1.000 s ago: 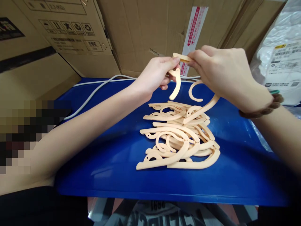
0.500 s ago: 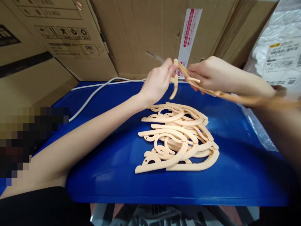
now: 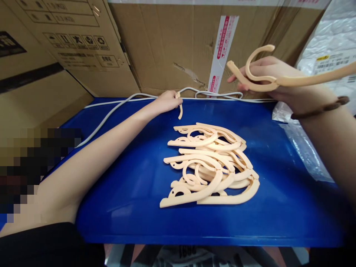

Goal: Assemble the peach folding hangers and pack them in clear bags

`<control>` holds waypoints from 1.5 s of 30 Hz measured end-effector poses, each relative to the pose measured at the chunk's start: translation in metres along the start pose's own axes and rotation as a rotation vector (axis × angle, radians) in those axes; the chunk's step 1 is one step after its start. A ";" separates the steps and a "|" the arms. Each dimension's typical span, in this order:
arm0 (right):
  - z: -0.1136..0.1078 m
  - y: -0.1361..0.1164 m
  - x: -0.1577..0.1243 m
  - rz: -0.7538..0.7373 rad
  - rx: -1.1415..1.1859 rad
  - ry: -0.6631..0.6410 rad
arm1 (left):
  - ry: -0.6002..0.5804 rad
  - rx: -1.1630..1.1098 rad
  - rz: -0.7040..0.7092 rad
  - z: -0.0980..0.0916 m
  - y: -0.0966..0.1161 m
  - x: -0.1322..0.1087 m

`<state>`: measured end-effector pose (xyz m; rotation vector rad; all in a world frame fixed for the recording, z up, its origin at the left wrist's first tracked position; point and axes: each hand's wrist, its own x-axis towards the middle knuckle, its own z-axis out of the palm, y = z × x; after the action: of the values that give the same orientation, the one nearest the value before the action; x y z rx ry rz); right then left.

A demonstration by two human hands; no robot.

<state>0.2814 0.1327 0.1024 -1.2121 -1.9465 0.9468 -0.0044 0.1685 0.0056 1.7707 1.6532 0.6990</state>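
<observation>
At the far edge of the blue table, my left hand [image 3: 167, 101] is closed on a small beige curved piece [image 3: 180, 111], whose end sticks out below the fingers. My right hand [image 3: 264, 74], raised at the upper right, is closed on a beige plastic hanger [image 3: 306, 79]. Its hook curls up in front of the hand, and one arm runs off past the right edge. Several beige folding hangers [image 3: 208, 193] lie in an overlapping pile at the middle of the table, nearer to me than both hands.
Cardboard boxes [image 3: 167, 44] stand behind the blue table [image 3: 125, 226]. A white cable [image 3: 108, 115] runs along the far edge and down the left. Clear plastic wrap [image 3: 308, 155] lies at the right, below a white wrapped parcel [image 3: 339, 37].
My hands have moved apart: the left one away to the left and down with its small piece, the right one to the right with the hanger. The pile looks unchanged.
</observation>
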 end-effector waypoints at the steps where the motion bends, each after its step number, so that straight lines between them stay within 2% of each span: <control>1: 0.002 -0.002 -0.001 0.017 0.062 0.014 | 0.011 0.040 0.002 0.000 -0.004 0.002; 4: 0.014 -0.011 -0.005 0.128 0.218 0.108 | 0.052 0.156 0.005 0.001 -0.008 0.005; 7: 0.026 -0.018 -0.005 0.172 0.325 0.161 | 0.074 0.262 -0.008 0.001 -0.006 0.003; 13: 0.033 -0.016 0.006 0.270 0.500 0.311 | 0.036 0.359 -0.003 -0.002 0.001 -0.007; 20: 0.039 -0.013 0.008 0.225 0.576 0.373 | 0.039 0.281 0.027 0.002 0.000 -0.005; 22: 0.040 -0.012 0.007 0.192 0.609 0.408 | 0.081 0.193 0.058 0.004 0.005 -0.006; 24: 0.042 -0.011 0.007 0.159 0.641 0.454 | 0.064 -0.024 0.109 0.004 0.015 -0.011; 27: 0.043 -0.010 0.009 0.088 0.653 0.529 | -0.160 -0.416 0.132 0.002 0.035 -0.021; 29: 0.042 -0.009 0.010 0.023 0.641 0.593 | -0.280 -0.536 0.086 0.000 0.045 -0.028; 32: 0.039 -0.009 0.012 -0.070 0.604 0.642 | -0.299 -0.613 0.076 -0.003 0.051 -0.035; 37: 0.028 -0.006 0.013 -0.216 0.414 0.610 | -0.272 -0.670 0.034 -0.006 0.043 -0.032; 41: 0.023 0.002 0.018 -0.227 0.337 0.612 | -0.253 -0.676 -0.046 -0.008 0.038 -0.027; 45: 0.022 0.009 0.022 -0.215 0.357 0.634 | -0.307 -0.742 -0.066 -0.008 0.039 -0.026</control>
<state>0.2591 0.1506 0.0863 -0.9241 -1.3058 0.6538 0.0135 0.1417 0.0407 1.2035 1.0443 0.8233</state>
